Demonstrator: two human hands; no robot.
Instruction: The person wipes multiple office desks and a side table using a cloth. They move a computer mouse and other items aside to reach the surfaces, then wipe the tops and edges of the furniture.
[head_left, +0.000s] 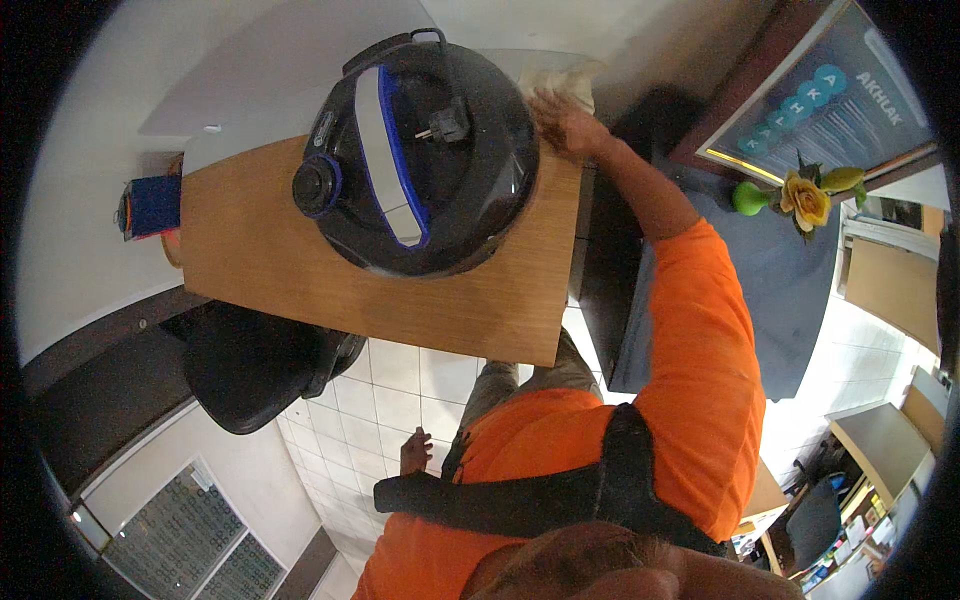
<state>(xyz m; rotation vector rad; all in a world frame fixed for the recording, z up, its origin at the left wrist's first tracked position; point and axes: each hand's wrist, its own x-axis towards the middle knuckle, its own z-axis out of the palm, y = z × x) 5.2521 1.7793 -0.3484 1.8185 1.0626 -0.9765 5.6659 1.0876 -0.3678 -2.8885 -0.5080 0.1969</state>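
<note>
My right arm reaches across the wooden desk (450, 315). At its far right corner my right hand (568, 126), blurred by motion, presses on a pale, crumpled cloth (562, 79); the fingers overlap its near edge. Left of this hand stands a black canister vacuum cleaner (487, 180), with a white and blue carrying handle (384, 150) on top. Its power plug (448, 124) rests on the lid, and a round black knob or hose port (315, 185) sticks out at the left. My left hand (416, 450) hangs low beside my body above the tiled floor, fingers loosely curled, with nothing visible in it.
A black chair (247, 367) stands at the desk's near left side. Close on the right is a dark grey-topped cabinet or table (735, 300), bearing a yellow artificial flower (806, 199) in a green vase and a framed poster (817, 105) with writing. Walls border the desk's far side.
</note>
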